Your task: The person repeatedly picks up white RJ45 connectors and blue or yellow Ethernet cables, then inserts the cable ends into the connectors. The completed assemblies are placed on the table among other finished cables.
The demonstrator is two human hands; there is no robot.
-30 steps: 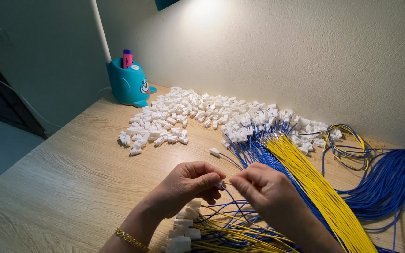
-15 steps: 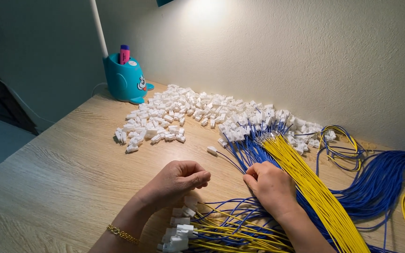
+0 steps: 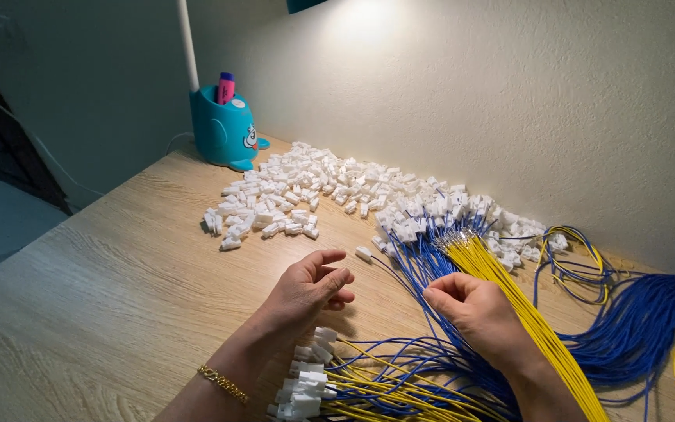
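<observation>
Hovering empty and half-curled over wooden desk [image 3: 103, 297], left hand [image 3: 306, 285] near white connector heap [image 3: 337, 195], right hand [image 3: 474, 309] pinching at blue wires [image 3: 423, 266] beside yellow wires [image 3: 509, 289], grip contents unclear.

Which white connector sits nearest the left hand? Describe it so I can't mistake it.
Start at the long heap of small white plastic connectors along the wall, then drop toward the left hand. Just beyond its fingertips lies one white connector alone on the wooden tabletop, apart from the heap, trailing thin wires.
</observation>
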